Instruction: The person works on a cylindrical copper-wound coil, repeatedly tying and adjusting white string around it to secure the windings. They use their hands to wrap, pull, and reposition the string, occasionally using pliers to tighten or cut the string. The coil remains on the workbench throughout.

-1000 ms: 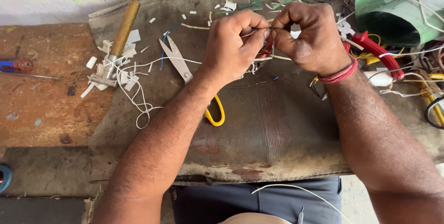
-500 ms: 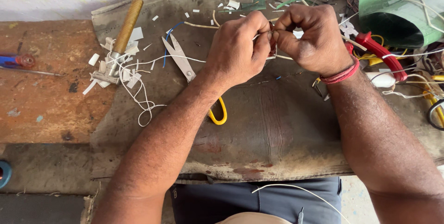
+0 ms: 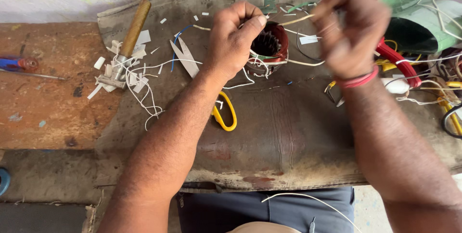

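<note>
Here, we take the small motor stator (image 3: pixel 268 45) as our landmark — a ring with dark inner teeth and red-brown copper windings, lying on the worn mat (image 3: pixel 288 137).

Left hand: our left hand (image 3: pixel 234 40) rests just left of the stator, fingers curled and thumb pressed against its rim; we judge it steadies the ring so it cannot turn or slide.

Right hand: our right hand (image 3: pixel 353 31) is raised to the right of the stator and blurred by motion; it seems closed on a pale thread (image 3: pixel 293 21) that runs back to the windings, though the exact grip we cannot tell. Held high, it likely keeps that thread taut.

Thread: more pale strands (image 3: pixel 298 62) leave the stator's near side toward the right.

Scissors: yellow-handled scissors (image 3: pixel 202 81) lie just left of and nearer than the stator, partly under our left forearm — close enough to grab.

Wooden-handled tool: a wooden-handled tool (image 3: pixel 131 31) sits well left of the stator among white offcuts (image 3: pixel 120 74).

Screwdriver: a blue-and-red screwdriver (image 3: pixel 21 64) lies far left, off the mat.

Right clutter: red-handled pliers (image 3: pixel 397 62) and a green sheet (image 3: pixel 414 12) crowd the stator's right.
</note>
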